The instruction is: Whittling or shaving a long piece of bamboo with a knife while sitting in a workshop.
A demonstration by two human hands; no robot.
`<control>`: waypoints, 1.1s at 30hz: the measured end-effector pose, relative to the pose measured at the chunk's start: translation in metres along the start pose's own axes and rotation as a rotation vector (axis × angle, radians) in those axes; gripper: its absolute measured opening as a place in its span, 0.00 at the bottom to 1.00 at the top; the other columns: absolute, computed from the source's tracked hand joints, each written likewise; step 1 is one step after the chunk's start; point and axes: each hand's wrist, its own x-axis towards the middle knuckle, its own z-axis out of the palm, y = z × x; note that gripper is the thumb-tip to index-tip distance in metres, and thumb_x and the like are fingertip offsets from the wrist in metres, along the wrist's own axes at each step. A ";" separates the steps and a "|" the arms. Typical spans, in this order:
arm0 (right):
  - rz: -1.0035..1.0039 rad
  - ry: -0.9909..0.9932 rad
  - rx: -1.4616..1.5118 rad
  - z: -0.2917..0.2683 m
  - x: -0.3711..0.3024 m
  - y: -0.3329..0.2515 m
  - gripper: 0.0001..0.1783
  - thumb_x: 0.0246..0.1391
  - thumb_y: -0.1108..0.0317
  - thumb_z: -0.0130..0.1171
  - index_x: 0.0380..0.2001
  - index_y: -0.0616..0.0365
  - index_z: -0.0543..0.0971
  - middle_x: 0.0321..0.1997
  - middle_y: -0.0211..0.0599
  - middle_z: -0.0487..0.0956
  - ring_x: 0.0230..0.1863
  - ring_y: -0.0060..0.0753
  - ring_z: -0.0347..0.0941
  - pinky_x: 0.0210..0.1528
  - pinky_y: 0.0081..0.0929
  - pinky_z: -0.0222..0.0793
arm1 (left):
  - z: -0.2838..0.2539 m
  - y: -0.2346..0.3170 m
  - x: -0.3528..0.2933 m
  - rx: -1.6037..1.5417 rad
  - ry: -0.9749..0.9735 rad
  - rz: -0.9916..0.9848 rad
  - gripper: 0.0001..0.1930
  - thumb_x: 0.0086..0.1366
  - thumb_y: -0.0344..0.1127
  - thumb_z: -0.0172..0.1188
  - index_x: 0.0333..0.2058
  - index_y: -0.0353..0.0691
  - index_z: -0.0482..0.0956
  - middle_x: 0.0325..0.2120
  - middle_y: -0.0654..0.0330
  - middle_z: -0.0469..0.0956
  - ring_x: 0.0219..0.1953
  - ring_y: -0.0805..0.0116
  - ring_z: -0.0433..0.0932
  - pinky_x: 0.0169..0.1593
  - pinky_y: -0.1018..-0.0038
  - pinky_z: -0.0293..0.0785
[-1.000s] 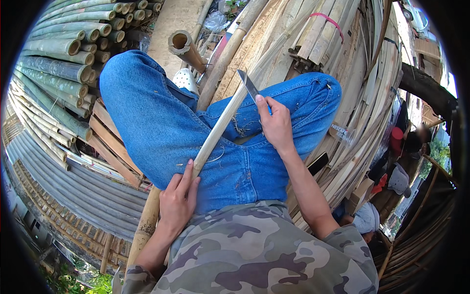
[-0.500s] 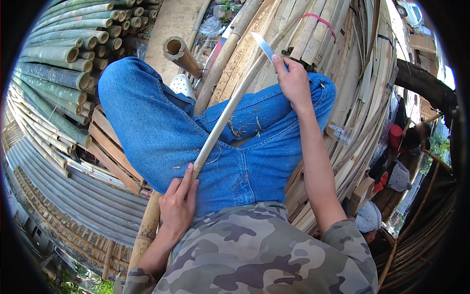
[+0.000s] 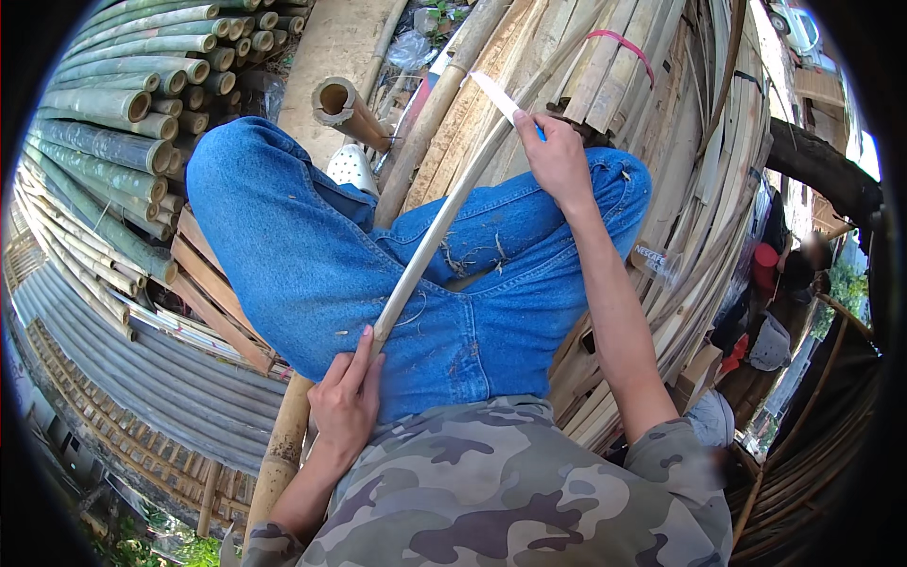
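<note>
A long, pale split-bamboo strip (image 3: 427,248) slants across my lap, from my left hand up past the knife. My left hand (image 3: 344,402) is closed on its near end, the index finger laid along it. A knife (image 3: 495,96) with a bright blade and a bit of blue at its handle is gripped in my right hand (image 3: 556,163), above my right knee. The blade lies across the strip, its tip pointing up and left. Whether the edge bites into the strip, I cannot tell.
Green bamboo poles (image 3: 132,104) are stacked at the far left. An upright cut bamboo tube (image 3: 354,115) stands beyond my left knee. Split bamboo slats (image 3: 619,71), tied with a pink band (image 3: 619,40), lie at the upper right. Other people (image 3: 709,416) are at the right.
My right hand has moved slightly left and down with the knife, and the blade has tilted further left. My left hand stays almost in place on the strip.
</note>
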 end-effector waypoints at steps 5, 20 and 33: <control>0.026 -0.096 -0.015 0.000 -0.022 -0.012 0.25 0.62 0.50 0.52 0.30 0.66 0.80 0.21 0.59 0.74 0.27 0.63 0.74 0.31 0.47 0.67 | 0.001 0.000 0.001 0.000 0.001 0.000 0.25 0.60 0.30 0.67 0.58 0.44 0.76 0.20 0.63 0.70 0.17 0.68 0.70 0.23 0.70 0.69; -0.050 -0.300 0.124 0.011 -0.092 -0.028 0.22 0.66 0.54 0.53 0.29 0.65 0.78 0.16 0.50 0.68 0.16 0.39 0.62 0.24 0.36 0.62 | 0.004 -0.002 -0.002 0.035 0.012 0.026 0.25 0.60 0.31 0.66 0.57 0.45 0.77 0.20 0.63 0.68 0.17 0.68 0.70 0.22 0.70 0.68; 0.067 -0.003 0.122 -0.002 -0.042 -0.016 0.27 0.64 0.50 0.53 0.25 0.66 0.76 0.16 0.51 0.71 0.19 0.49 0.67 0.26 0.39 0.64 | 0.000 0.000 0.004 -0.046 -0.008 0.003 0.24 0.60 0.30 0.67 0.56 0.42 0.77 0.20 0.61 0.69 0.17 0.67 0.71 0.22 0.69 0.70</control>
